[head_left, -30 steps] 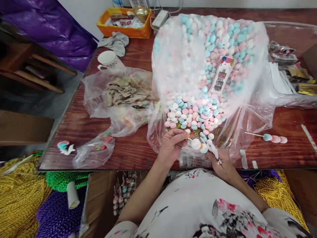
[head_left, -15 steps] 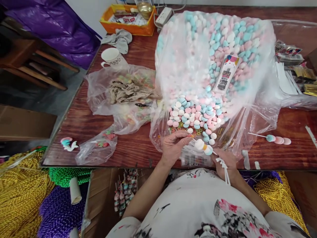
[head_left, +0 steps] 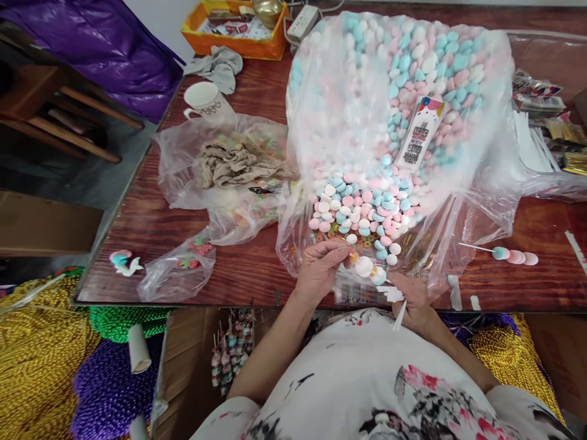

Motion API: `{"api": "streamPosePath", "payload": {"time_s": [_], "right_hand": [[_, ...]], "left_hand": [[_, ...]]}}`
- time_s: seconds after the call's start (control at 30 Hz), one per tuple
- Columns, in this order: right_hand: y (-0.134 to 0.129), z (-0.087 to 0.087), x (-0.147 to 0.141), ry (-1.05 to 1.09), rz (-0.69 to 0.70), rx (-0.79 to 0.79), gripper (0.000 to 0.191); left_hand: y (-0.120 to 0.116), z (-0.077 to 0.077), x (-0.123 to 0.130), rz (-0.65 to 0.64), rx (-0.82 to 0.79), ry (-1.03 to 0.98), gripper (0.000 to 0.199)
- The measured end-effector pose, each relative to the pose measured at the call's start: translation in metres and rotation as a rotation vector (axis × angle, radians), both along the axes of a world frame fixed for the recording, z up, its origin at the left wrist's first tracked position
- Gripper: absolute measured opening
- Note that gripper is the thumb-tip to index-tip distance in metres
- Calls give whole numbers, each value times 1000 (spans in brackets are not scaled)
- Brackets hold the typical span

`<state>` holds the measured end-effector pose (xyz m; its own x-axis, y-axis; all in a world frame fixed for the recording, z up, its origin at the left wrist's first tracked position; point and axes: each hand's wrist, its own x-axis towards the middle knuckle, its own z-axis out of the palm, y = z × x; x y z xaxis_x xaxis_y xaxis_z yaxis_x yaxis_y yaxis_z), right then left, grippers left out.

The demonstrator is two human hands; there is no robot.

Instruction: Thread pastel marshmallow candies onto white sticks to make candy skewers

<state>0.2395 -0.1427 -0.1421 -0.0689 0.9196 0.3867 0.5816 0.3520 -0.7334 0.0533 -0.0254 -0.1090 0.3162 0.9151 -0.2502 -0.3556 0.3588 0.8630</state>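
Both my hands meet over the table's front edge at a candy skewer (head_left: pixel 365 267), a thin stick threaded with white and pale-blue marshmallows and yellow-orange pieces. My left hand (head_left: pixel 321 266) is closed, pinching at the skewer's upper-left end, where a small orange-red candy (head_left: pixel 352 255) shows by the fingertips. My right hand (head_left: pixel 413 297) is closed around the stick's lower-right end. Several white strips (head_left: pixel 392 294) stick out from the right hand; some of the fingers are hidden. Just beyond lie loose pink, white and blue marshmallows (head_left: pixel 362 208) at the mouth of a large clear bag (head_left: pixel 330 122).
At right lies another marshmallow skewer (head_left: pixel 516 255). To the left are a bag with a crumpled cloth (head_left: pixel 233 164) on it, a small bag of red-green candies (head_left: pixel 178 269), a mermaid-tail piece (head_left: pixel 125 263) and a white mug (head_left: pixel 206 101). An orange tray (head_left: pixel 266 47) stands behind.
The skewer has shifted slightly left and tilted, with the small orange-red candy now against its upper end. The white strips at my right hand have swung and spread. The camera view moved slightly.
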Motion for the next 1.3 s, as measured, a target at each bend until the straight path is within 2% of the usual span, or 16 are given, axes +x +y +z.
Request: {"api": "streamPosePath", "payload": {"time_s": [0.1,0.23,0.33,0.5,0.6,0.73,0.83,0.97,1.03,1.1,1.17,1.23,1.27,1.3], "right_hand": [[1,0,-2,7,0,-13,27],[2,-1,-6,70,-10,-26,21],[3,-2,-10,143,-21,-51,16],[6,2,-16,263,-59,-94,18],[7,6,-19,305,-57,-118,22],[5,8,-20,398,-147,-190,24],[5,6,-21,401,-184,-226,24],[9,8,-22,355,-168,-192,26],[11,12,-22,325,-169,-177,28],[11,16,-20,309,-184,-181,28],[10,15,-14,332,-215,-201,26],[7,9,-8,393,-265,-241,26],[6,5,-5,434,-297,-266,27],[5,2,-2,476,-327,-291,28]], "left_hand": [[2,2,0,-59,-129,-103,14],[2,-2,-1,-118,-218,-200,17],[3,-5,-2,-152,-213,-223,26],[-1,-8,0,-209,-149,-238,22],[-7,-11,6,-212,-193,-267,21],[-18,-16,17,-221,-273,-302,21],[-26,-17,24,-200,-305,-305,22],[-30,-15,29,-229,-239,-279,22],[-25,-10,25,-253,-136,-190,21],[-14,-4,14,-224,68,15,22],[3,0,-2,-99,370,354,28],[22,0,-19,59,661,785,34],[30,-1,-26,87,761,998,34],[38,-4,-31,58,830,1180,33]]}}
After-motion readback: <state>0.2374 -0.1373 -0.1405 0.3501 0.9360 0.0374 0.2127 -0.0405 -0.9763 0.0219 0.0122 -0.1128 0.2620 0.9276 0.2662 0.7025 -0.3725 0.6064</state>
